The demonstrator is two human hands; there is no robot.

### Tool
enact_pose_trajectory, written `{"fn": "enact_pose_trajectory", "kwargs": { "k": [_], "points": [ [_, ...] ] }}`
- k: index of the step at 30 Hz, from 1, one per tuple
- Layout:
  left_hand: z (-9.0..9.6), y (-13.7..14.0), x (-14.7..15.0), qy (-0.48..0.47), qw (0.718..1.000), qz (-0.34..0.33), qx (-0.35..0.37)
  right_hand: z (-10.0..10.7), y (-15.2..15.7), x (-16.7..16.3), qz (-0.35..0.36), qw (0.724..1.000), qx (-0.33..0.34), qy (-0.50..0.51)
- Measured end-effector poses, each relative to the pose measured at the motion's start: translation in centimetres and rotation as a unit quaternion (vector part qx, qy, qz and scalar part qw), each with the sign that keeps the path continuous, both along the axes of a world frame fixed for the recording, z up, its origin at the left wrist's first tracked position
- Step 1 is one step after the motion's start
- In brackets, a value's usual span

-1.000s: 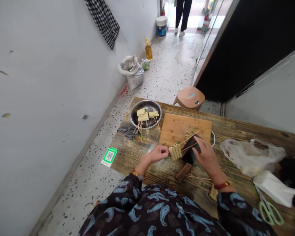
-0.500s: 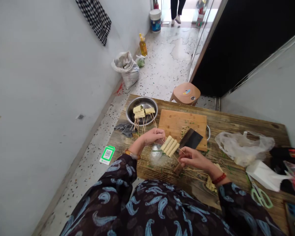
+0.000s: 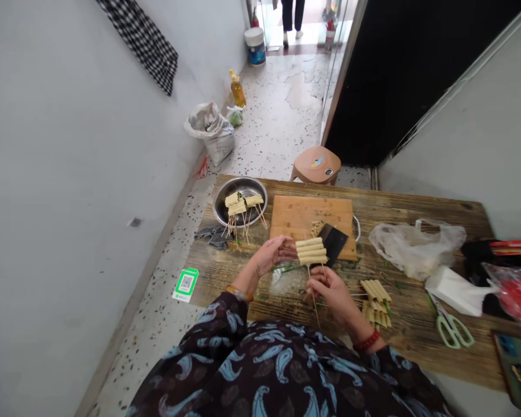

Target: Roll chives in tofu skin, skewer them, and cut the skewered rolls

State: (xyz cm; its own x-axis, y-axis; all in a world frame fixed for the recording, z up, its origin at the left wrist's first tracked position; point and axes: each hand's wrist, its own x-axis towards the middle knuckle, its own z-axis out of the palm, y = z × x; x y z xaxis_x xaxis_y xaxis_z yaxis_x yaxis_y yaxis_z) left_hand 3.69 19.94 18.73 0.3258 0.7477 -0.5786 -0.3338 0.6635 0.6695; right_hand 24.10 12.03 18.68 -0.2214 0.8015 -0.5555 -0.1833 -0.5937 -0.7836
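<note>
My right hand (image 3: 329, 291) pinches the two wooden sticks of the skewered tofu-skin rolls (image 3: 311, 251), which are held upright, several pale yellow rolls side by side. My left hand (image 3: 274, 255) has its fingers stretched out just left of the rolls and holds nothing; whether its fingertips touch them I cannot tell. Behind the rolls a dark-bladed cleaver (image 3: 333, 243) lies partly on the wooden cutting board (image 3: 295, 214), beside a small heap of cut vegetable. More finished skewers (image 3: 377, 301) lie to the right of my right hand. Others rest in the steel bowl (image 3: 219, 209), sticks over its rim.
On the table's right side are a plastic bag (image 3: 417, 249), white tissue (image 3: 454, 291), green-handled scissors (image 3: 454, 330) and a phone (image 3: 514, 370). A dark cloth (image 3: 217, 236) lies by the bowl. Beyond the table stands a stool (image 3: 316, 165); a person's legs (image 3: 292, 17) show at the doorway.
The skewered rolls have turned from slanting to upright, sticks pointing down. My left hand has let go of the stick end and opened. My right hand now grips the sticks below the rolls.
</note>
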Motion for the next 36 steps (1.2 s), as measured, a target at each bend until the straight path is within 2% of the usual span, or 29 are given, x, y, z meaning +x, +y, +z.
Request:
{"fn": "enact_pose_trajectory", "kwargs": {
  "k": [3,6,9,13,19,22,32,36],
  "points": [
    [0.0,-1.4,1.3,0.047,0.998,0.013,0.026,0.4,1.5,-0.2,-0.07,0.997,0.016,-0.027],
    [0.4,-2.4,2.6,0.098,0.993,-0.001,0.063,0.8,2.6,-0.4,-0.08,0.996,0.034,-0.034],
    [1.0,-2.5,3.8,0.107,0.991,-0.006,0.074,0.8,3.0,-0.8,-0.076,0.995,0.045,-0.04],
    [1.1,-1.9,4.9,0.069,0.995,0.019,0.071,0.8,2.8,-1.4,-0.064,0.995,0.055,-0.045],
    [0.9,-1.4,5.7,-0.016,0.997,0.078,-0.002,1.0,2.9,-2.0,-0.055,0.995,0.068,-0.057],
    [1.1,-1.3,5.6,-0.036,0.995,0.09,-0.014,1.1,3.0,-2.2,-0.048,0.995,0.07,-0.056],
    [1.3,-0.8,5.3,-0.016,0.991,0.13,0.001,0.8,3.7,-2.8,-0.033,0.997,0.056,-0.039],
    [0.9,-0.5,4.6,0.011,0.985,0.174,0.005,0.3,3.5,-3.2,0.023,0.999,0.03,-0.002]
  ]
}}
